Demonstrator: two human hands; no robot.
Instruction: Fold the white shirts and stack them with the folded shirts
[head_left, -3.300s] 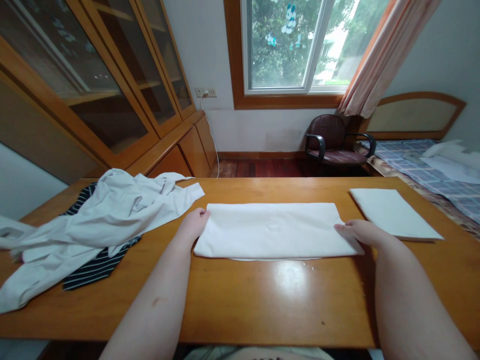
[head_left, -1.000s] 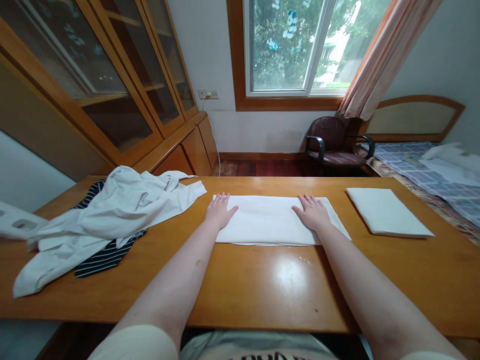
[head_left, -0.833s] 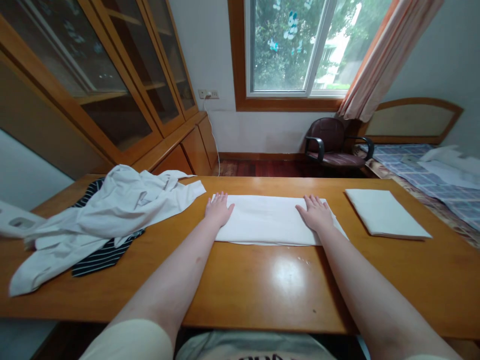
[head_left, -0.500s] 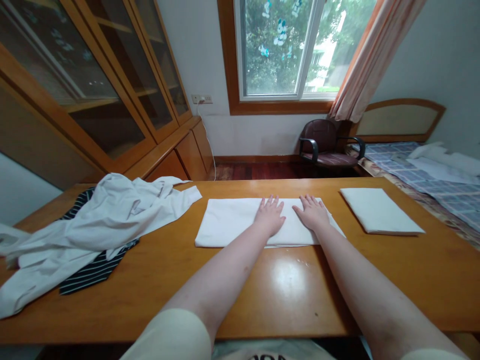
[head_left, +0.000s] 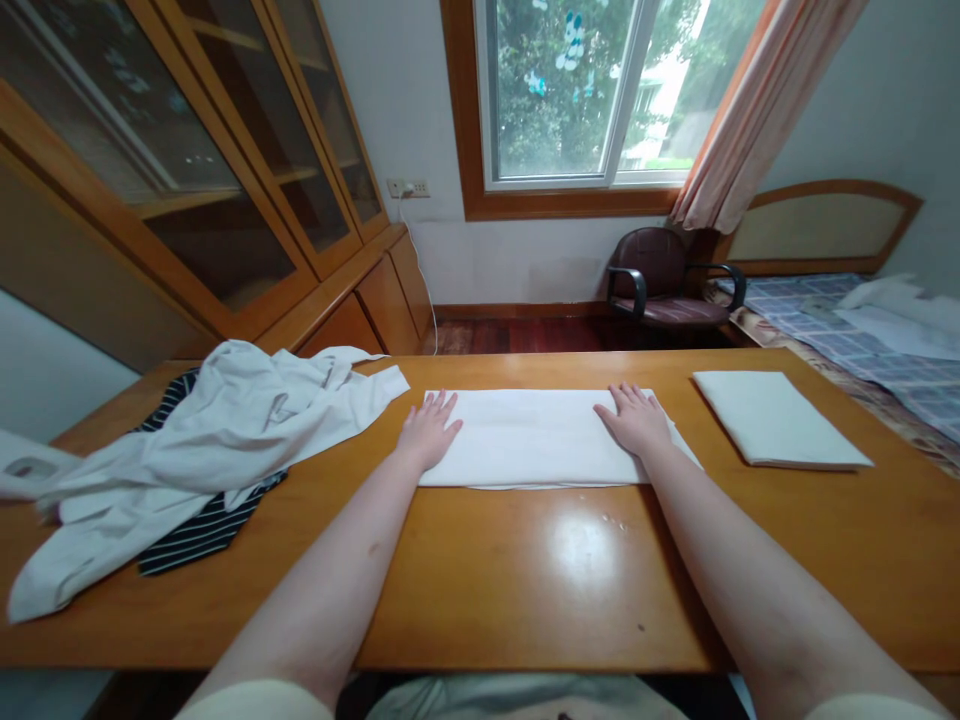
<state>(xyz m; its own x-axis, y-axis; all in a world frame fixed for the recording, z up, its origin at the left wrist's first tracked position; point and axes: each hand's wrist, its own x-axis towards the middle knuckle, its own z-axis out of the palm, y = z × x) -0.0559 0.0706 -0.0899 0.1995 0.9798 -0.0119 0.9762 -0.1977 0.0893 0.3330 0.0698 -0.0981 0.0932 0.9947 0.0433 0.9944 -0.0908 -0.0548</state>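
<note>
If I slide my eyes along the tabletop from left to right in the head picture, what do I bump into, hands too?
Rumpled white cloth → left hand → middle of the folded white cloth → right hand → flat white thing.

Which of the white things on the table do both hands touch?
The long white cloth in the middle: the left hand and right hand lie on it. The crumpled white garment at left and white rectangle at right are untouched.
</note>
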